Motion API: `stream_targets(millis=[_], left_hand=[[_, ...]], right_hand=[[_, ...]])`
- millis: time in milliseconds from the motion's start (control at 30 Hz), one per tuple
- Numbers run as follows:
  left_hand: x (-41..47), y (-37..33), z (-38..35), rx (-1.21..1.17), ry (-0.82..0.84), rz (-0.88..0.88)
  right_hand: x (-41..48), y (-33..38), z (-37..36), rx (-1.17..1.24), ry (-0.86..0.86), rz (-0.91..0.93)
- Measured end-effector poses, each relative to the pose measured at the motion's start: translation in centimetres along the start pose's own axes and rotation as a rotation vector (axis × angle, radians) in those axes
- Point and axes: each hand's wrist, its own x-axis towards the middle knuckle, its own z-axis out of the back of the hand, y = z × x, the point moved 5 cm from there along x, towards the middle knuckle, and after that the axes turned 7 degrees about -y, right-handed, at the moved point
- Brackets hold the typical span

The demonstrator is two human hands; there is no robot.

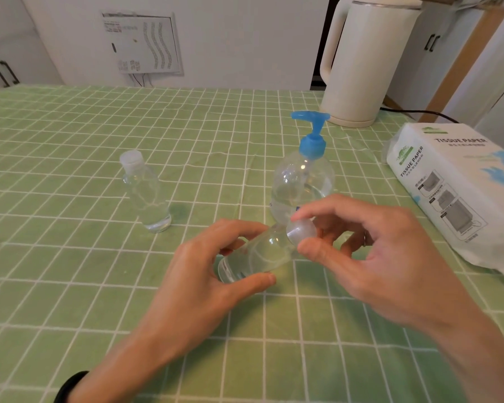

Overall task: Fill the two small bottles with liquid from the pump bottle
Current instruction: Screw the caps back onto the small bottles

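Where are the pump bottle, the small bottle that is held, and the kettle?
pump bottle (312, 146): head view, on its blue collar.
held small bottle (259, 253): head view, on its clear body.
kettle (370, 59): head view, on its white wall.

Your left hand (204, 274): black band (70, 383) on wrist, at 7 o'clock. Your right hand (390, 257): thin ring (365, 240).

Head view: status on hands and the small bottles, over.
Left hand grips tilted small clear plastic bottle by its body; right hand pinches its translucent cap. Second small clear bottle stands capped, apart, left. Blue-topped clear pump bottle upright behind.
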Motion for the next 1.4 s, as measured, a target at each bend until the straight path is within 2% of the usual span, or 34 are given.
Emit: stream_targets(millis=[167,467,567,700,800,1067,1233,1400], left_hand=[[-0.1,-0.1,-0.2,-0.007,0.009,0.007],[-0.2,-0.1,0.2,-0.039,-0.031,0.052],[0.1,0.0,0.4,-0.038,-0.054,0.043],[1.2,1.0,1.0,-0.149,-0.154,0.055],[2.1,2.2,2.0,-0.222,-0.269,0.116],[2.9,3.9,2.9,-0.116,-0.378,0.194],[2.7,3.3,2.6,-0.1,-0.343,0.25],[0.4,1.9,3.2,-0.119,-0.199,0.393]], right_hand=[[-0.1,0.2,0.0,0.022,0.059,-0.004],[-0.6,0.9,-1.5,-0.037,-0.147,0.029],[-0.6,0.6,-1.9,0.04,-0.162,-0.029],[-0.2,1.0,-1.8,0.186,-0.168,-0.063],[0.0,0.9,-1.0,0.185,-0.226,-0.076],[0.0,-0.1,-0.4,0.169,-0.298,-0.099],[0.1,-0.7,0.4,0.215,-0.354,-0.107],[0.1,-1.1,1.7,0.298,-0.427,-0.142]])
